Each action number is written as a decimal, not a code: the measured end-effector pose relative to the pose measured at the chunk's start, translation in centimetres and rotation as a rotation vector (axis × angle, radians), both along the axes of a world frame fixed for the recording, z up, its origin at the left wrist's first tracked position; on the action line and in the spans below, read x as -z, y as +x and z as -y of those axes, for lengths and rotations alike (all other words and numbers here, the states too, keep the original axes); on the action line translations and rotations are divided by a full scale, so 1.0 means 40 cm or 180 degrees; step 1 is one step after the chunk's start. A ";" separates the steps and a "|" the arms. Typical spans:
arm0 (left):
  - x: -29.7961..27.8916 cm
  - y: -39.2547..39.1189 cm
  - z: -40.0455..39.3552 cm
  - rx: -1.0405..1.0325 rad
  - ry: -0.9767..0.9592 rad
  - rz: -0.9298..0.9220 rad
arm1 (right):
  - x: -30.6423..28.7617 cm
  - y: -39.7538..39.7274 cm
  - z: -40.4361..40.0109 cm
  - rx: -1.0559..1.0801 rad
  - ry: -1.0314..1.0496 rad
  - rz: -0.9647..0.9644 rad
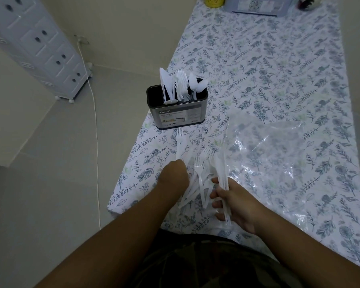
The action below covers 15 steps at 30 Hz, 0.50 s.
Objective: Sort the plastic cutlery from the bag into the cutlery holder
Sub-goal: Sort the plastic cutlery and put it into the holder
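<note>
Flowered tablecloth (279, 80) under me, my right hand (235, 202) curls round a bundle of forks (221, 175) beside the empty-looking bag (279, 146) while my left hand (174, 173) gathers the loose cutlery pile (197, 183), its fingers hidden, so I judge the forks go next into the cutlery holder (177, 107).

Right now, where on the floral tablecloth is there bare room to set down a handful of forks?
Free: the floral tablecloth beyond the clear plastic bag, right of the dark metal cutlery holder. Crowded: the near edge, where the left hand and right hand grip loose white plastic forks.
</note>
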State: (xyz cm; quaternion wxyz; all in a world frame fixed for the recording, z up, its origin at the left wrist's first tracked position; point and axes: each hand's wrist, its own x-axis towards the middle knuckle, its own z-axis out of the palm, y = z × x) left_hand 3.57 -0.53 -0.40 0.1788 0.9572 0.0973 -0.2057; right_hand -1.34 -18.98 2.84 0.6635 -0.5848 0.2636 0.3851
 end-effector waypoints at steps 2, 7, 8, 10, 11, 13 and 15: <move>-0.020 0.000 0.002 -0.0082 -0.0252 0.0044 | -0.003 0.000 -0.002 -0.0086 -0.0018 0.0057; -0.095 -0.042 0.038 -0.0246 -0.1236 0.0135 | -0.015 0.011 -0.009 0.0156 0.0167 0.0165; -0.106 -0.058 0.049 -0.0161 -0.1361 0.0103 | -0.019 0.011 -0.013 0.0278 0.0330 0.0155; -0.115 -0.084 0.063 0.0103 -0.1521 0.0132 | -0.018 0.014 -0.021 0.0413 0.0550 0.0127; -0.114 -0.094 0.063 0.0265 -0.1562 0.0169 | -0.015 0.015 -0.022 0.0386 0.0565 0.0127; -0.114 -0.103 0.051 0.0616 -0.1611 0.0212 | -0.010 0.015 -0.022 0.0366 0.0569 0.0045; -0.114 -0.104 0.030 0.0851 -0.1672 0.0316 | -0.002 0.012 -0.019 0.0370 0.0522 -0.0045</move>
